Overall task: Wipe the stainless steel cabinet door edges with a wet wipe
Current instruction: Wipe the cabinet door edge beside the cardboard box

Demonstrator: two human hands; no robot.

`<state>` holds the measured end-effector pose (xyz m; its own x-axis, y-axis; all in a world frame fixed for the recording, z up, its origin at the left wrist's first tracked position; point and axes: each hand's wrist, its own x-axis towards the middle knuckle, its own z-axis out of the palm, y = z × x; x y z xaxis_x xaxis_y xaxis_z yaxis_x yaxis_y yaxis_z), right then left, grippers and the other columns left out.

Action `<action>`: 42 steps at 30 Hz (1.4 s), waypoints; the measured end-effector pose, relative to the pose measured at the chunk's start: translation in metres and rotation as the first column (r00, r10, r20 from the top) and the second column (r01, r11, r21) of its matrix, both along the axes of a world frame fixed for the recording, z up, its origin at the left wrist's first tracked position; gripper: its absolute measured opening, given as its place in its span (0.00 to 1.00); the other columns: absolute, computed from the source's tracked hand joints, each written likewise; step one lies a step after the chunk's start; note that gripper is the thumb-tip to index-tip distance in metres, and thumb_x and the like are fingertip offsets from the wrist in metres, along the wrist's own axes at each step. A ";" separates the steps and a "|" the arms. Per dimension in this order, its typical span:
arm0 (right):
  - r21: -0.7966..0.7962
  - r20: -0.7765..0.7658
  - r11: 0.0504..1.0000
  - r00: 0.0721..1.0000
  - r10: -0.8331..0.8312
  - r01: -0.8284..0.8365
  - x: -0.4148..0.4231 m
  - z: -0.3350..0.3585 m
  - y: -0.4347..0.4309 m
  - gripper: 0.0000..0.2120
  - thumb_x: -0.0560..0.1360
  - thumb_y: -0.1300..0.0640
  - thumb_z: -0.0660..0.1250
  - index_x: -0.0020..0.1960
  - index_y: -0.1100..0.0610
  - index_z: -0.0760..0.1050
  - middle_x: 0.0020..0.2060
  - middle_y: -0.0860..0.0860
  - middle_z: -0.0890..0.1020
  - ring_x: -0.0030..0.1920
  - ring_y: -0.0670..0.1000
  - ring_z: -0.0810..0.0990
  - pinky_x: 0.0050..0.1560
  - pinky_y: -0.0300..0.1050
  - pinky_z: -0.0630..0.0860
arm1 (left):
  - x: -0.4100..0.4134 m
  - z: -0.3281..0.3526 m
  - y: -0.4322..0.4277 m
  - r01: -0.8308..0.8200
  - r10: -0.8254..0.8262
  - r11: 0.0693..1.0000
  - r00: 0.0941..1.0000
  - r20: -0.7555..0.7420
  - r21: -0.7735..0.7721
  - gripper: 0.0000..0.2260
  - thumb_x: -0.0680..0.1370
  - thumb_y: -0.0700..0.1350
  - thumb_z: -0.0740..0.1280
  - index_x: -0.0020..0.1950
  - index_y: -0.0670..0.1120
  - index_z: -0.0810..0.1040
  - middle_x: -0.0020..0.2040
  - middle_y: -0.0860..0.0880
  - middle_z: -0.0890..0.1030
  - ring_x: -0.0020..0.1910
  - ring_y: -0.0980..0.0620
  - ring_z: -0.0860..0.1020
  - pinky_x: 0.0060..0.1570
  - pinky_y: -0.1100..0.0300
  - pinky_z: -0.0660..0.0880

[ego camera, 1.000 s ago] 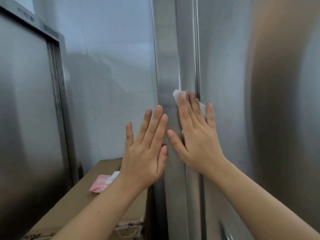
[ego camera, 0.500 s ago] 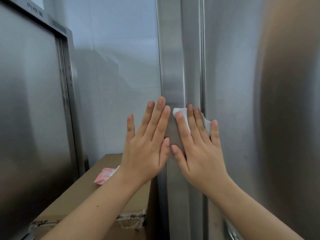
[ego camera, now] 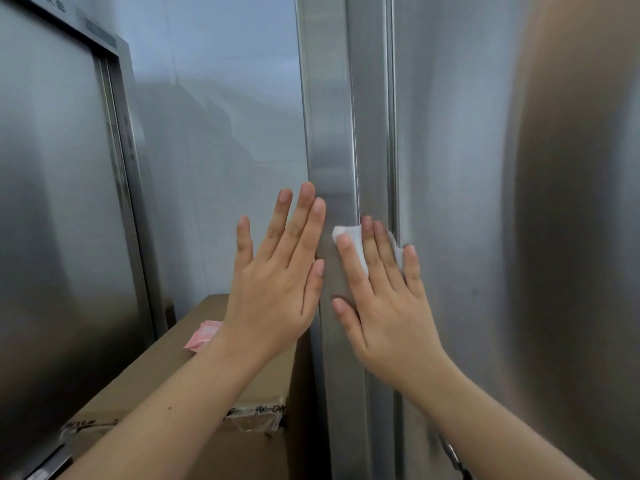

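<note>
The right hand (ego camera: pixel 381 306) presses a white wipe (ego camera: pixel 356 240) flat against the cabinet door edge (ego camera: pixel 332 150) with straight fingers. The left hand (ego camera: pixel 277 282), fingers spread and straight, rests beside it against the edge's left side.

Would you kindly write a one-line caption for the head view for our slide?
Right hand presses a wipe against the door edge; left hand open beside it.
</note>
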<state>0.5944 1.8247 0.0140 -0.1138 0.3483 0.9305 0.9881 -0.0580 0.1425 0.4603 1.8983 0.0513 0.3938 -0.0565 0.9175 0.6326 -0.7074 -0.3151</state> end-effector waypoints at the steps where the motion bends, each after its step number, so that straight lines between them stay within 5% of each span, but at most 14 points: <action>1: -0.022 0.001 1.000 1.000 -0.007 0.007 0.000 -0.013 -0.002 0.28 0.79 0.47 0.47 0.75 0.55 0.44 0.74 0.59 0.53 0.75 0.56 0.50 0.73 0.53 0.44 | 0.000 -0.002 -0.002 -0.004 0.004 1.000 1.000 -0.002 -0.010 0.24 0.80 0.47 0.48 0.75 0.42 0.51 0.75 0.47 0.51 0.75 0.49 0.50 0.71 0.42 0.44; 12: -0.009 -0.033 0.999 0.998 0.048 -0.049 0.000 0.017 -0.003 0.27 0.80 0.47 0.48 0.75 0.55 0.45 0.74 0.59 0.54 0.75 0.56 0.52 0.72 0.53 0.43 | -0.010 -0.006 -0.012 -0.096 0.093 0.994 0.993 -0.080 -0.042 0.24 0.80 0.49 0.50 0.75 0.44 0.51 0.75 0.48 0.50 0.75 0.47 0.50 0.70 0.40 0.46; 21: -0.202 -0.096 0.979 0.995 0.010 -0.029 -0.006 -0.086 -0.013 0.27 0.81 0.47 0.43 0.76 0.53 0.38 0.74 0.59 0.49 0.75 0.54 0.43 0.73 0.49 0.35 | -0.011 -0.041 -0.023 -0.085 0.069 0.985 0.992 -0.109 -0.152 0.24 0.80 0.48 0.50 0.75 0.43 0.51 0.75 0.47 0.50 0.75 0.47 0.51 0.70 0.39 0.47; 30: -0.091 -0.116 0.993 0.991 0.064 -0.075 -0.006 -0.046 -0.005 0.27 0.81 0.48 0.46 0.75 0.54 0.40 0.74 0.57 0.47 0.75 0.53 0.45 0.73 0.50 0.38 | -0.016 -0.068 -0.025 -0.053 0.028 0.981 0.991 -0.133 -0.189 0.24 0.80 0.47 0.52 0.74 0.43 0.52 0.74 0.47 0.51 0.74 0.49 0.50 0.69 0.40 0.48; 38: -0.289 -0.236 0.956 0.971 -0.027 -0.044 -0.026 -0.170 -0.024 0.31 0.79 0.47 0.49 0.76 0.54 0.40 0.74 0.59 0.50 0.75 0.54 0.41 0.72 0.50 0.37 | -0.010 -0.098 -0.030 -0.077 0.049 0.969 0.991 -0.121 -0.236 0.24 0.81 0.48 0.52 0.74 0.41 0.53 0.74 0.45 0.51 0.74 0.47 0.52 0.69 0.40 0.48; 42: -0.299 -0.221 0.953 0.975 -0.029 -0.039 -0.021 -0.169 -0.026 0.30 0.79 0.44 0.46 0.75 0.53 0.39 0.73 0.59 0.50 0.75 0.52 0.38 0.73 0.54 0.38 | -0.009 -0.118 -0.035 -0.098 0.063 0.961 0.988 -0.141 -0.258 0.25 0.80 0.49 0.53 0.74 0.39 0.52 0.74 0.44 0.51 0.74 0.46 0.52 0.69 0.41 0.49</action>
